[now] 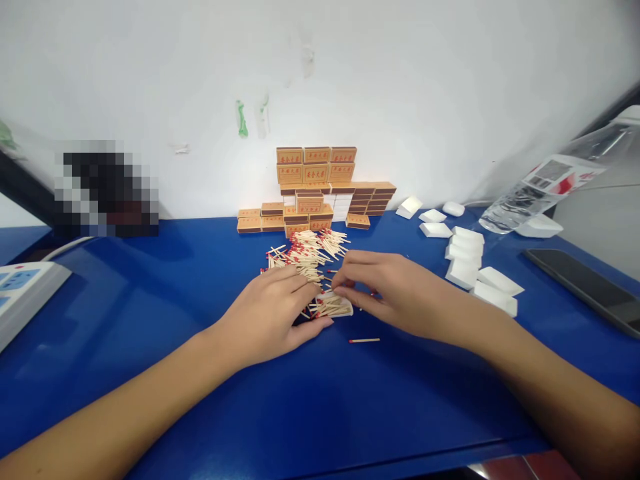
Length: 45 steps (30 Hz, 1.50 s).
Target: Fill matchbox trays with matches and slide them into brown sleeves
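A white matchbox tray (349, 308) filled with red-tipped matches lies on the blue table, partly covered by my hands. My left hand (275, 308) curves around its left side, thumb along the near edge and fingers over the far side. From the right, my right hand (383, 287) comes to the tray's far right edge, thumb and fingertips pinched together; what they hold, if anything, is too small to make out. Just beyond the tray spreads a heap of loose matches (306, 250). One single match (365, 341) lies apart, nearer to me.
Stacked matchboxes (316, 175) stand against the wall behind the heap. Several white trays (463, 272) sit at the right, near a tilted plastic bottle (545, 180) and a black phone (583, 283). A white power strip (30, 293) lies at the left edge.
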{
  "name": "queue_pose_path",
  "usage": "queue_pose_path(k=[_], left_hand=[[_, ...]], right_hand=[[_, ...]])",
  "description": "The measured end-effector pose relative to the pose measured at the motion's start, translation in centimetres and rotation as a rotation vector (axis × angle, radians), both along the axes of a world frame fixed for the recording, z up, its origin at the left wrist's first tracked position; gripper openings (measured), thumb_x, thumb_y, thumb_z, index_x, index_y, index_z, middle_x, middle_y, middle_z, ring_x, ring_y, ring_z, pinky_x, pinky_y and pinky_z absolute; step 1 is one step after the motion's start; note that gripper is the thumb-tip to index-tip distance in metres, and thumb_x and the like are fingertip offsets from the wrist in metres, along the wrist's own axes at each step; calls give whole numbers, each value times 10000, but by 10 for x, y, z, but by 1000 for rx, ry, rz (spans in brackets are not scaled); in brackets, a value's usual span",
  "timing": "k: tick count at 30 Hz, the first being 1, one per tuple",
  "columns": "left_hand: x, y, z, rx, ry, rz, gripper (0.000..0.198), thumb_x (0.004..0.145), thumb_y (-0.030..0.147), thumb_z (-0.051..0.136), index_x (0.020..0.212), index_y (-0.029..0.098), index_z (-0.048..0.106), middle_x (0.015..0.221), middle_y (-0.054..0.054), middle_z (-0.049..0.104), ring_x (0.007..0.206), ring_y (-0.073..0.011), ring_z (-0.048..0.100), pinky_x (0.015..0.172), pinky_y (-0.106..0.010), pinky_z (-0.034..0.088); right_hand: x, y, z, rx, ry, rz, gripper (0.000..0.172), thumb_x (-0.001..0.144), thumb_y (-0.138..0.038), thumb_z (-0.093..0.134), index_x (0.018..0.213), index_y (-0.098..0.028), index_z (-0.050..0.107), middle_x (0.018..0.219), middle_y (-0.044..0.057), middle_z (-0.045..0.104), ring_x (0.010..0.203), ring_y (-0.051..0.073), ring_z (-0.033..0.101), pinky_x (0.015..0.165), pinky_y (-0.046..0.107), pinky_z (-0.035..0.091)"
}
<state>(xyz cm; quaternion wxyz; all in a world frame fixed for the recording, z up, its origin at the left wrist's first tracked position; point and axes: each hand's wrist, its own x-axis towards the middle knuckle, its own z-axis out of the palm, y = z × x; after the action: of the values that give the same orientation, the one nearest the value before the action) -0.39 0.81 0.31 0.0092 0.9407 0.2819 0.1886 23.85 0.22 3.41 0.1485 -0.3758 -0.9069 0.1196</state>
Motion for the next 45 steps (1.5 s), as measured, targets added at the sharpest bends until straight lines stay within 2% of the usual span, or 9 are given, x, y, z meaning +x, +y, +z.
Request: queue_pose_path(k=[4, 7, 10, 16, 22, 30, 35, 40, 45], left_hand=[[0, 0, 0, -6, 5, 0, 297, 1005, 440, 617, 1039, 154, 691, 974, -67, 736, 953, -259, 676, 848, -417, 536], [0, -1, 0, -5, 4, 4, 290, 1007, 436, 614, 1077, 165, 692, 993, -71, 745, 951, -256, 682, 856, -416, 535], [0, -1, 0, -7, 9, 8, 292, 1005, 441, 618, 1097, 174, 692, 1006, -73, 749, 958, -254, 684, 868, -412, 532], [-1, -1, 0, 1, 8, 14, 311, 1002, 461, 614, 1064, 168, 700, 987, -74, 747, 958, -261, 683, 862, -413, 537], [-1, 0, -1, 12, -8, 13, 333, 1002, 464, 616, 1083, 154, 706, 1000, -78, 750, 973, -265, 689, 893, -430, 545], [-1, -1, 1, -45, -6, 17, 327, 1002, 455, 619, 1135, 171, 712, 1007, -76, 751, 969, -259, 683, 882, -422, 538], [0, -1, 0, -32, -1, 23, 314, 995, 453, 631, 1121, 178, 716, 1001, -75, 753, 962, -260, 685, 872, -415, 536], [-1, -1, -1, 2, -9, 17, 344, 999, 465, 621, 1111, 155, 717, 1000, -74, 754, 969, -266, 690, 879, -428, 543], [-1, 0, -2, 19, -8, 16, 353, 1006, 468, 608, 1102, 148, 722, 979, -82, 744, 954, -266, 683, 884, -430, 544]], right_hand=[[0, 6, -6, 6, 38, -128, 100, 998, -234, 609, 945, -185, 679, 926, 45, 677, 824, 181, 612, 713, 298, 418], [-4, 8, -12, -52, 67, -165, 119, 978, -291, 653, 934, -191, 701, 889, 31, 683, 805, 174, 605, 702, 291, 407], [-8, 8, -15, -117, 109, -165, 125, 965, -260, 653, 874, -194, 711, 811, 10, 670, 737, 152, 578, 679, 282, 394], [-6, 8, -4, -112, 233, -189, 165, 961, -288, 646, 833, -200, 700, 762, -6, 642, 653, 132, 507, 633, 284, 389], [-5, 2, 4, -260, 426, -211, 139, 939, -336, 665, 927, -198, 671, 770, -9, 653, 641, 127, 543, 604, 278, 439], [-7, 4, 1, -426, 302, -167, 131, 933, -317, 658, 894, -204, 714, 672, -39, 592, 601, 123, 485, 558, 273, 388], [-1, 7, 0, -294, 209, -146, 102, 918, -312, 697, 905, -216, 731, 710, -39, 573, 597, 120, 442, 562, 276, 358], [3, 15, -9, -74, 202, -129, 114, 976, -266, 642, 930, -208, 728, 864, 13, 640, 702, 141, 527, 658, 286, 404], [5, 24, -25, -51, 99, -118, 108, 985, -205, 617, 897, -190, 676, 940, 50, 630, 832, 176, 581, 726, 298, 430]])
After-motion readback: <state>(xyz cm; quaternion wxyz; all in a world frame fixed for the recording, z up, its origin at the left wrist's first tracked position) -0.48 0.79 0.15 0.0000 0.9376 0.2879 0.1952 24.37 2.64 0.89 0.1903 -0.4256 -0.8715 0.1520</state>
